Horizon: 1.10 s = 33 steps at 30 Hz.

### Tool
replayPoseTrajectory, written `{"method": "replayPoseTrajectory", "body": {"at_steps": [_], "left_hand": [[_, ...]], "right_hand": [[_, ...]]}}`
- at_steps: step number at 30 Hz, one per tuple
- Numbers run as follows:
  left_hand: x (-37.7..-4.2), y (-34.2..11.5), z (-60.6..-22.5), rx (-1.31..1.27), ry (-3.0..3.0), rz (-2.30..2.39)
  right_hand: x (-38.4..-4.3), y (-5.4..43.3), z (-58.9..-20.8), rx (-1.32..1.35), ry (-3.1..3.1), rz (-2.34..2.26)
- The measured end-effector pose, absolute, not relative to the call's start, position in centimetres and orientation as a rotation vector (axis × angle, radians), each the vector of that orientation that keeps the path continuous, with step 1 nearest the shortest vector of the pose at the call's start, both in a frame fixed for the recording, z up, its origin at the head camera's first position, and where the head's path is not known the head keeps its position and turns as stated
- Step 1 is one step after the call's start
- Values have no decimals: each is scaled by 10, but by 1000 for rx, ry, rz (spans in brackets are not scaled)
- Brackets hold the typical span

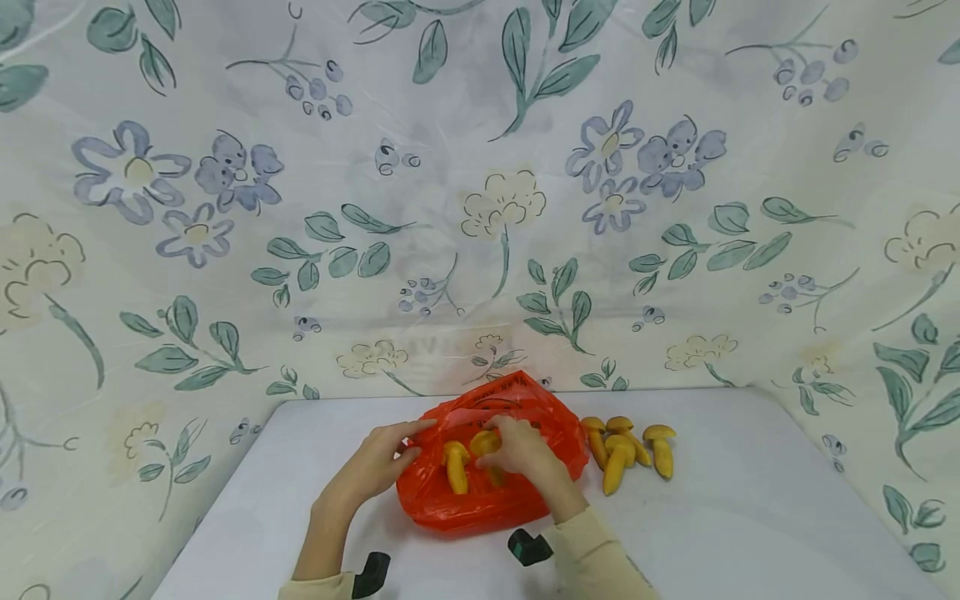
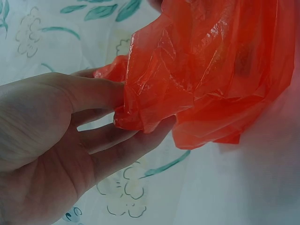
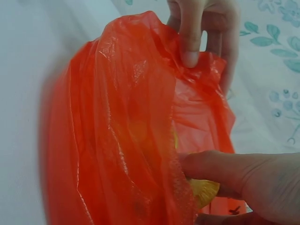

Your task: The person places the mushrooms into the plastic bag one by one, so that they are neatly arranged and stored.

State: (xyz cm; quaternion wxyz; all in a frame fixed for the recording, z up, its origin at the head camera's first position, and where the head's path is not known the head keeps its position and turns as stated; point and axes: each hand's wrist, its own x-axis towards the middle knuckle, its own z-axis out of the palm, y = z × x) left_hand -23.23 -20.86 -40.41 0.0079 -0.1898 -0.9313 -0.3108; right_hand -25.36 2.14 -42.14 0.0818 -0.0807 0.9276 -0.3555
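Observation:
A red plastic bag lies on the white table with its mouth open. My left hand pinches the left edge of the bag between thumb and fingers; the left wrist view shows the thin plastic caught there. Reaching into the mouth, my right hand holds a yellow mushroom by its cap, which also shows as a ribbed yellow underside in the right wrist view. A second yellow mushroom lies inside the bag, left of the right hand.
To the right of the bag, several yellow mushrooms lie in a loose cluster, with one mushroom at its right side. Behind the white table hangs a floral cloth. Black wrist straps sit at both cuffs.

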Motion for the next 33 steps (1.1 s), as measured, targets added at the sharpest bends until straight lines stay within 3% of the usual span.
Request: {"method": "replayPoseTrajectory", "body": {"at_steps": [33], "left_hand": [[-234,-210,-406,-652,-2890,-963]], "right_hand": [[-259,13,-437,-198,2681,-1108]]}}
